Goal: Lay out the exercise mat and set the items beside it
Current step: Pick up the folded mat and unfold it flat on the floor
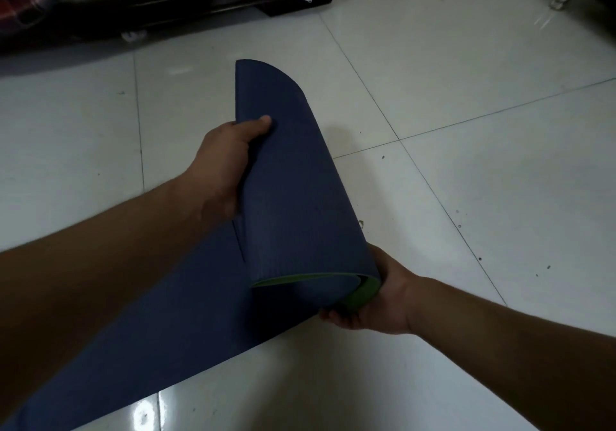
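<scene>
L hand [221,167] & R hand [373,300] grip half-rolled blue mat [293,197] on floor [466,180]

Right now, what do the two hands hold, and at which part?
Both hold the half-rolled dark blue foam mat: left hand at the roll's far side edge, right hand at its near, green-lined open end.

Left hand [220,167]: forearm extended toward 1 o'clock, thumb on top, fingers clamped. Right hand [373,300]: forearm extended toward 10 o'clock, fingers curled underneath, gripping.
</scene>
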